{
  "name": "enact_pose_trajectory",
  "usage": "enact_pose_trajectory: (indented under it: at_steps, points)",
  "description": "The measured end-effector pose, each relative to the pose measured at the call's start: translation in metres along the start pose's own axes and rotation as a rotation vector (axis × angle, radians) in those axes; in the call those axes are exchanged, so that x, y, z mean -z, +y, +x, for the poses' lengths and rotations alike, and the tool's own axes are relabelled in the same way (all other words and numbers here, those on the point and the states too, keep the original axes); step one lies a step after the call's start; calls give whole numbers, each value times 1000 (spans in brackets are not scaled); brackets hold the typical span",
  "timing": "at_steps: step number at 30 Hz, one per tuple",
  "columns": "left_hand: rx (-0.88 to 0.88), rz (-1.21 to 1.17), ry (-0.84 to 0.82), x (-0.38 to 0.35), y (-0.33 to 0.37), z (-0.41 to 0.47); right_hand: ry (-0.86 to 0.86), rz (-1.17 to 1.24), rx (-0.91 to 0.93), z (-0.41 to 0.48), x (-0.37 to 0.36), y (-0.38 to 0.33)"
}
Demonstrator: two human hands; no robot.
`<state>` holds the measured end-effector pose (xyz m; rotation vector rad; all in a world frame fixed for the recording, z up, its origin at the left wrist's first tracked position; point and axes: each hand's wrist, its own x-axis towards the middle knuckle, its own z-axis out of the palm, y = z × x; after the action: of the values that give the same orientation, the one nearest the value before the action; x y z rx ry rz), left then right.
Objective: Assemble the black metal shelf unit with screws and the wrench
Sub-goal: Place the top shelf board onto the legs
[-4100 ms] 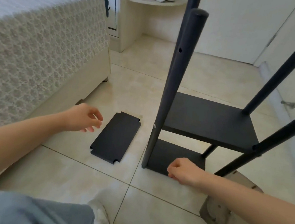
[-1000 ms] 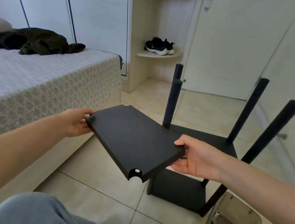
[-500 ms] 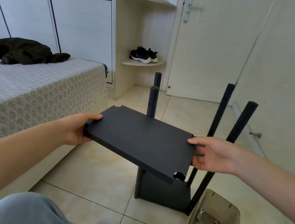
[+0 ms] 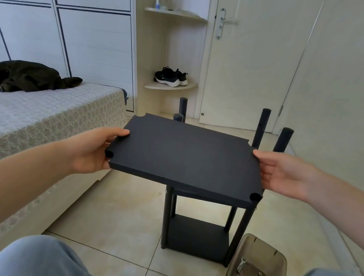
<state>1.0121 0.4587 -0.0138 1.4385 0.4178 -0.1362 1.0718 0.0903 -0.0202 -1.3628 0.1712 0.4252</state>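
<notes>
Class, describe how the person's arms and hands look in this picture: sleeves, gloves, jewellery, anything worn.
The left arm and right arm are bare to the picture's edge; no sleeves show. The left hand and right hand wear no gloves, and no ring, watch or bracelet shows. Light blue trousers cover the knees.

Behind shelf panel (image 4: 187,157), posts (image 4: 261,125) partly hidden; tray (image 4: 259,247) contents indistinct.

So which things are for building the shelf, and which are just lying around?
For the job: flat black shelf panel, gripped by left hand and right hand; black frame with four round posts; smoky plastic tray holding metal hardware.
Just lying about: black sneakers on the corner shelf; dark clothing on the bed.
</notes>
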Motion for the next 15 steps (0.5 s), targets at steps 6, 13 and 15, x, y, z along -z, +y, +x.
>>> enact_pose_trajectory:
  at_steps: [6, 13, 15]
  points:
    - [-70, 0, -1, -26, 21, -11, 27, -39, 99, -8, 9, -34]
    - [-137, 39, -18, -52, 56, -3, 143, -153, 210, -5, 13, -77]
    - [-161, 37, -26, -58, 66, 4, 184, -199, 265, -1, 14, -91]
